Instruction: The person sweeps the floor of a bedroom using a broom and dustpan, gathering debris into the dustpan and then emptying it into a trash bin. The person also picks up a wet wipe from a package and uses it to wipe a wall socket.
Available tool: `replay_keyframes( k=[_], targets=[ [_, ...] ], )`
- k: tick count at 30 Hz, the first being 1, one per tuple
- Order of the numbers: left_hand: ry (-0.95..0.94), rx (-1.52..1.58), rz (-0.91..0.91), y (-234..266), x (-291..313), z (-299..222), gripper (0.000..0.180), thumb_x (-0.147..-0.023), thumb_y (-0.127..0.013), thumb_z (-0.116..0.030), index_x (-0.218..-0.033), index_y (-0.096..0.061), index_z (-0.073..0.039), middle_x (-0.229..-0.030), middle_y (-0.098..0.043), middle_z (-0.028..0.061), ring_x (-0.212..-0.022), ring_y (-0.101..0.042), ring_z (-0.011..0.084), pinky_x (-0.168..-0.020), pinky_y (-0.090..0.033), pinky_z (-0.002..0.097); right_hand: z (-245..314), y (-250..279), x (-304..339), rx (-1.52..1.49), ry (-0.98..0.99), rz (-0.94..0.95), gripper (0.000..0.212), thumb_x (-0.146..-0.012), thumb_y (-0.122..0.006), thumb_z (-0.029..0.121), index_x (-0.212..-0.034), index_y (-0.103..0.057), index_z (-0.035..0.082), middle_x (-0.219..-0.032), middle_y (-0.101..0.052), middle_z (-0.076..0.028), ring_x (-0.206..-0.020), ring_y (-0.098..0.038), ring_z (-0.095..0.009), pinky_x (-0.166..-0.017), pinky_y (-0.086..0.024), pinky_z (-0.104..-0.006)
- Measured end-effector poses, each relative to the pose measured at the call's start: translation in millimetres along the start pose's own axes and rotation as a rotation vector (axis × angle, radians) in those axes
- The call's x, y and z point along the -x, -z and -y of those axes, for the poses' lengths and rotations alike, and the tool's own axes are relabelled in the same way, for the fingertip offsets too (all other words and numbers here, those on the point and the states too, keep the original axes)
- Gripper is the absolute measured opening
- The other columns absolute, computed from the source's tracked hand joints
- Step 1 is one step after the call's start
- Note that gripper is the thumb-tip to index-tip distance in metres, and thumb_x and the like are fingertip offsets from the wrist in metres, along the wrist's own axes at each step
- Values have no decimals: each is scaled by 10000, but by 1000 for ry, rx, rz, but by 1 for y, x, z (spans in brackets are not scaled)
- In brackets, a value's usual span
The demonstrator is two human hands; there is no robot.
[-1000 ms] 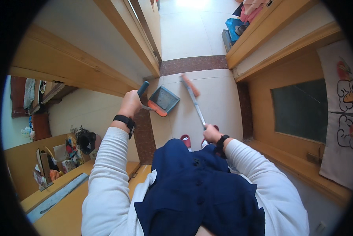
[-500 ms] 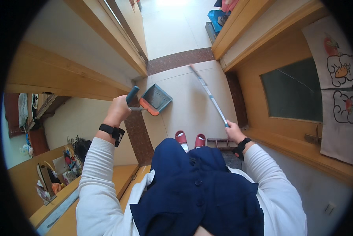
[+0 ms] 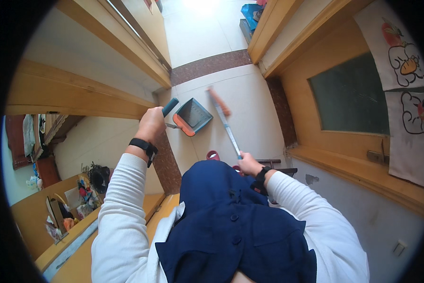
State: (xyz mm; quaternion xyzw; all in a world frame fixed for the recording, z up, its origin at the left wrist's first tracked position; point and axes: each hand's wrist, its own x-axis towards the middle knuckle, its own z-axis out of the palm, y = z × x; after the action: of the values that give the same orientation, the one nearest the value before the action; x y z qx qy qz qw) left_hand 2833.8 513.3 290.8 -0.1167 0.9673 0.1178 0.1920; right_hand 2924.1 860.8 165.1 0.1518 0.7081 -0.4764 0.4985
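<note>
My left hand is wrapped round the dark blue-green grip of a long-handled dustpan. Its grey-blue pan, with an orange part along one side, is over the pale tiled floor ahead of that hand. In my right hand is the handle of a broom, held in front of my body. The broom's orange head is smeared by motion and lies just right of the dustpan, apart from it. Both hands are closed on their handles.
Wooden door frames stand on the left. A wooden door with a dark panel and a hanging cloth is at the right. A dark red threshold strip crosses the floor ahead. A bag lies beyond it.
The broom has swung left, its head coming close to the dustpan, and my right hand has moved left with it. My left hand and the dustpan have shifted slightly right.
</note>
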Motion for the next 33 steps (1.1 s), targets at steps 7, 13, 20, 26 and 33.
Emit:
replay_keyframes(
  k=[7, 13, 20, 26, 33],
  targets=[
    [-27, -30, -41, -3, 10, 13, 184, -688, -637, -40, -871, -628, -16, -913, -641, 211, -898, -601, 379, -772, -496, 402, 17, 23, 25, -342, -22, 128, 510, -876, -454, 50, -1378, -367, 55, -617, -425, -8, -442, -415, -127, -375, -353, -293],
    [-6, 13, -104, -1, 73, 45, 151, -681, -658, -72, -810, -602, -17, -809, -638, 201, -792, -602, 388, -696, -492, 406, -29, 101, 55, -70, 117, -145, 567, -888, -422, 36, -1434, -284, 102, -641, -419, -13, -440, -390, -106, -378, -331, -258],
    [148, 28, -80, -28, 176, 60, 186, -680, -671, -77, -850, -620, -23, -837, -641, 210, -823, -603, 396, -729, -496, 422, -67, 160, 28, -241, -7, -294, 365, -860, -416, 19, -1214, -501, 1, -704, -564, -107, -527, -544, -208, -442, -414, -366],
    [366, 151, -39, -57, 221, 63, 201, -677, -669, -56, -860, -607, -1, -784, -644, 207, -782, -621, 382, -709, -505, 396, -77, 128, -11, 369, 11, -236, 290, -839, -482, 51, -1090, -516, -89, -971, -610, -302, -913, -625, -404, -704, -509, -416],
    [415, 232, -62, -70, 215, 80, 118, -702, -651, -67, -774, -568, -24, -630, -609, 106, -546, -628, 224, -559, -497, 328, -83, 31, 28, 876, 205, -9, 522, -834, -467, 75, -1315, -341, -83, -1050, -584, -321, -1020, -575, -413, -874, -465, -437]
  ],
)
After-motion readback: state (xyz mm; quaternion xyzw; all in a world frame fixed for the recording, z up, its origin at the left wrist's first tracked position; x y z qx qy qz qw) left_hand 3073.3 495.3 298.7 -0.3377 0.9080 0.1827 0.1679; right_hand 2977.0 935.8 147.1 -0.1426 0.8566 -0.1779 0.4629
